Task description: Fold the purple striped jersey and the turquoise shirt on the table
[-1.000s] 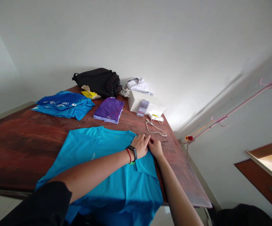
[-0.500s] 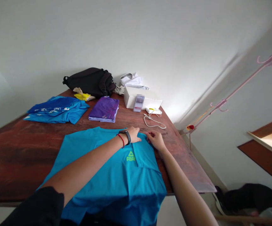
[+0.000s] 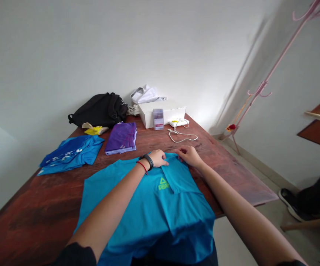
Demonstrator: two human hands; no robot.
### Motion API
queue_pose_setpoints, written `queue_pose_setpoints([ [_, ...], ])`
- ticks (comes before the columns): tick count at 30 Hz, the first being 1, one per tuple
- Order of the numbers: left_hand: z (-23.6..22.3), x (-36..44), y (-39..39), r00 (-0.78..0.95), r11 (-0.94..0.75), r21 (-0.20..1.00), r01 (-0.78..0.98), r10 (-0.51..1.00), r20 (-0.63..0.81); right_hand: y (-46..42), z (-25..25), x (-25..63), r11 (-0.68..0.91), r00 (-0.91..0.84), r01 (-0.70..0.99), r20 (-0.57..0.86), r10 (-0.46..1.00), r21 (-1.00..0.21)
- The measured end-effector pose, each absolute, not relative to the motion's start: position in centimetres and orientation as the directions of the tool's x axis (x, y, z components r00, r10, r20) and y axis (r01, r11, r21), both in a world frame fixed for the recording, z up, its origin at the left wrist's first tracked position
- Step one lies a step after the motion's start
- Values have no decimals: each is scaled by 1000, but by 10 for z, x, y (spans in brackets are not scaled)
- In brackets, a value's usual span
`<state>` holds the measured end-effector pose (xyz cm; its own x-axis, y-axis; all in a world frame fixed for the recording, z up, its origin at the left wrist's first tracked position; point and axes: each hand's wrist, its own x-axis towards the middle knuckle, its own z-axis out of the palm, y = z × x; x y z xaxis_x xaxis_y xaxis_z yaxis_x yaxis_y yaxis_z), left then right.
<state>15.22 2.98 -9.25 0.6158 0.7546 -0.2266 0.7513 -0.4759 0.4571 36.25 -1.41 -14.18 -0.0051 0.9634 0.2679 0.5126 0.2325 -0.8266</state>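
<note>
A turquoise T-shirt (image 3: 143, 207) with a green triangle logo lies on the wooden table, its lower part hanging over the near edge. Its right side is folded inward in a strip beside the logo. My left hand (image 3: 158, 159), with a dark watch and a red cord on the wrist, grips the shirt at the inner end of that fold, near the collar. At the outer top corner of the fold, my right hand (image 3: 190, 156) pinches the fabric between thumb and fingers.
Farther back on the table (image 3: 38, 207) are a blue shirt (image 3: 71, 153), folded purple clothing (image 3: 121, 136), a yellow packet (image 3: 93, 130), a black backpack (image 3: 96, 109), a white box (image 3: 146, 116), a small pixelated package (image 3: 158, 119) and a white cable (image 3: 182, 140). A pink coat stand (image 3: 276, 66) leans right.
The camera view has shifted, so the table appears turned. Both hands stay at the top of the T-shirt's fold, and the right hand sits slightly farther from the left.
</note>
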Motion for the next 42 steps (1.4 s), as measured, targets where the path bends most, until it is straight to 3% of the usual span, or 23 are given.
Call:
queue_pose_setpoints([
  [4, -88, 153, 29, 617, -383, 584, 716, 739, -271, -19, -133, 363, 236, -22, 428, 251, 968, -872],
  [7, -85, 154, 25, 620, -276, 679, 681, 710, -334, -23, -128, 363, 182, -132, 298, 148, 980, -937],
  [11, -83, 157, 20, 657, 148, 875, 460, 607, -448, -30, -122, 360, 90, -379, 217, 1, 925, -972],
  [14, -84, 160, 18, 703, 355, 890, 286, 553, -447, -34, -119, 359, 83, -425, 236, -26, 905, -968],
  [25, -71, 165, 8, 790, 486, 857, 173, 451, -415, -29, -123, 364, 58, -457, 286, -83, 886, -957],
  [34, -60, 164, -1, 877, 451, 878, 158, 344, -334, -26, -124, 368, 202, -513, 310, 15, 858, -929],
  [37, -59, 163, -3, 875, 417, 900, 125, 382, -298, -25, -124, 370, 245, -551, 342, 18, 835, -907],
  [42, -63, 164, -3, 823, 296, 950, 98, 513, -244, -29, -123, 369, 111, -565, 310, -89, 821, -944],
])
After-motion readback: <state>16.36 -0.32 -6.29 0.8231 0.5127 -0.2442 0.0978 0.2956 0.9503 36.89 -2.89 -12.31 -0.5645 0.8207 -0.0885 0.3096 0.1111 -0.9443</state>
